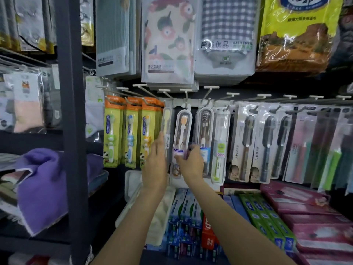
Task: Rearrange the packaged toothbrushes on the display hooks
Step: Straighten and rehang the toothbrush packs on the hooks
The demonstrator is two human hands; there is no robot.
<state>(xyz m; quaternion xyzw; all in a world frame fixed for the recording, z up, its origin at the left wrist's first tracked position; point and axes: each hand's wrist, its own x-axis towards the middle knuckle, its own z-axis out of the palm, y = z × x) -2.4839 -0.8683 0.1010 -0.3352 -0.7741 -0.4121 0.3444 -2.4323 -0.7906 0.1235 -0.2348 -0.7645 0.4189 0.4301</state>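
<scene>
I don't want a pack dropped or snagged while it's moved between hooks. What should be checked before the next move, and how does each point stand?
1. Right hand grips the clear orange-bristle toothbrush case near its label: ok.
2. Left hand steadies the neighbouring pale-yellow case, fingers flat against it: ok.
3. Held case's hang tab is free of its hook: cannot tell, the top is blurred.
4. Brown-bristle case beside it hangs clear of the held one: ok.
5. Orange-card children's packs hang undisturbed: ok.
</scene>
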